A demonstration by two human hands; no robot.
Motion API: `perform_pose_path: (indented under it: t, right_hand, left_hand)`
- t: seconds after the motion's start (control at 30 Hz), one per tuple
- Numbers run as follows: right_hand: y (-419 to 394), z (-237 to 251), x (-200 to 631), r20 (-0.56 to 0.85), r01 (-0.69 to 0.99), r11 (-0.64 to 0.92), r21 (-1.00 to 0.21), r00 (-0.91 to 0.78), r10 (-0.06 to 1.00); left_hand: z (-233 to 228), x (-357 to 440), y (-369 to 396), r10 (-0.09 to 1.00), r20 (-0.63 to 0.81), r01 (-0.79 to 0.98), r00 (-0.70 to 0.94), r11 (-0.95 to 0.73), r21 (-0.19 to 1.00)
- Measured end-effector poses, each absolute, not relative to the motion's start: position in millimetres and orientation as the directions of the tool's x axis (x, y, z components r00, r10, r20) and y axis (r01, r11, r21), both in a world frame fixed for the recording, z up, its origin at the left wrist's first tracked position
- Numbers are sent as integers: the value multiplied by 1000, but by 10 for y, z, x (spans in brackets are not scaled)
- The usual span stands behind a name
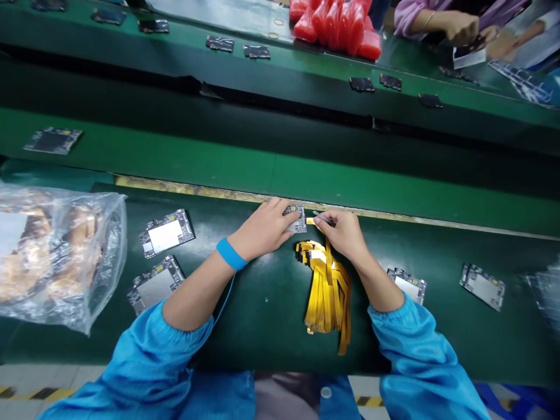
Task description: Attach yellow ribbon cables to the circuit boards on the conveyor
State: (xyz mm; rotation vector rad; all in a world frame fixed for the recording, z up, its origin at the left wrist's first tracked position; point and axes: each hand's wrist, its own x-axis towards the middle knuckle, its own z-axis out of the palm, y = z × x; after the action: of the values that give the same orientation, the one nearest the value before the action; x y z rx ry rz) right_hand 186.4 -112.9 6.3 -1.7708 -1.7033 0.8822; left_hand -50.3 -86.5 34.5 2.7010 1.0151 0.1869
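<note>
My left hand (272,226), with a blue strap at the wrist, holds a small circuit board (300,220) against the green mat, thumb and fingers on its left part. Just right of the board, my right hand (345,232) is closed on a slim grey tool that looks like tweezers (322,219). The yellow end of a flat ribbon cable (311,221) lies beside the board's right edge, near the tool's tip. Whether it touches the board I cannot tell. Below my hands lies a bundle of yellow ribbon cables (321,300) with dark connector ends.
Circuit boards lie left (167,233) and right (482,286) on the mat (245,326). A clear plastic bag (107,256) stands at far left. Beyond a raised edge runs a green belt (219,157). Red bundles (336,26) and a co-worker's hands (464,29) are at the back.
</note>
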Motion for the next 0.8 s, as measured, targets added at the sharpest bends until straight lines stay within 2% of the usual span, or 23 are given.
perform_pose_path:
  t: [0.17, 0.43, 0.57, 0.67, 0.8]
  right_hand:
    - [-1128, 79, 1863, -99, 661, -73, -747, -2, 995]
    - [-1121, 107, 1878, -126, 619, -77, -781, -36, 991]
    - [-1117, 98, 1883, -120, 591, -81, -803, -27, 992]
    - [-1116, 92, 1882, -126, 605, -82, -792, -30, 992]
    - [-1114, 105, 1887, -136, 633, -71, -771, -56, 989]
  left_hand:
    - [349, -496, -868, 660, 17, 636, 751, -730, 249]
    - [342, -494, -868, 659, 27, 629, 751, -728, 272]
    - [343, -495, -868, 654, 25, 631, 756, -738, 240]
    - [347, -493, -869, 645, 18, 627, 764, -749, 213]
    - [342, -492, -871, 652, 32, 629, 757, -741, 234]
